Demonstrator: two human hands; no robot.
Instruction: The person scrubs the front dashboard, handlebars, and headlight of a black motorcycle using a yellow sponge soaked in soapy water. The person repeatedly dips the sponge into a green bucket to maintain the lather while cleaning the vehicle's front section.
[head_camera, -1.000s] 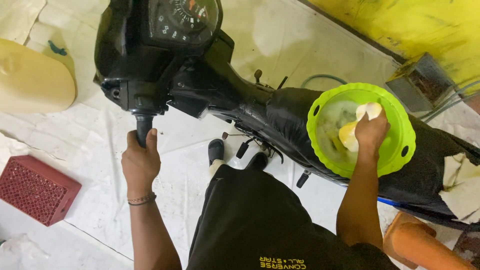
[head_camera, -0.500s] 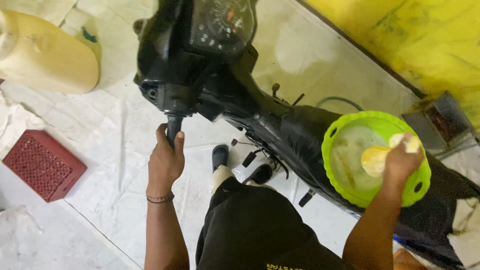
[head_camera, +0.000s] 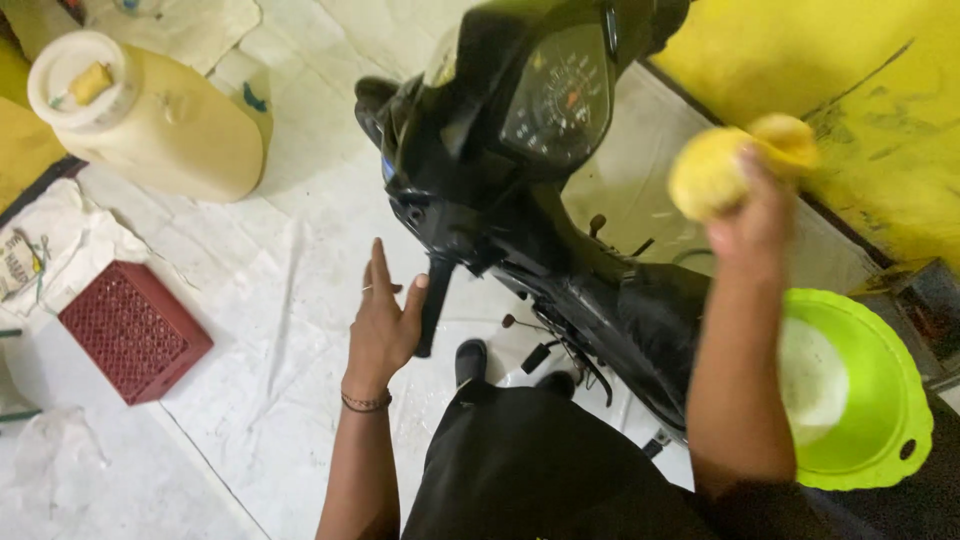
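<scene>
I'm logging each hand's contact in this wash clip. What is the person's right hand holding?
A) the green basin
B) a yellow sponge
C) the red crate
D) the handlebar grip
B: the right hand is raised above the motorbike, closed around a yellow sponge, clear of the green basin.

motorbike body (head_camera: 470, 150): black plastic, glossy, smooth
handlebar grip (head_camera: 434, 305): black rubber-like, matt
seat (head_camera: 665, 330): black, smooth, faint sheen
sponge (head_camera: 720, 170): yellow foam, soft, wet-looking, squeezed in the right hand (head_camera: 755, 215)
basin (head_camera: 880, 400): bright green plastic, smooth, with whitish suds inside
jerrycan (head_camera: 170, 125): cream plastic, smooth, dull
crate (head_camera: 133, 330): red plastic, perforated lattice, matt
floor (head_camera: 260, 300): white, wet, shiny
wall (head_camera: 860, 90): yellow paint, scuffed, matt
bracelet (head_camera: 365, 402): dark beaded band on the left hand (head_camera: 385, 320)
</scene>
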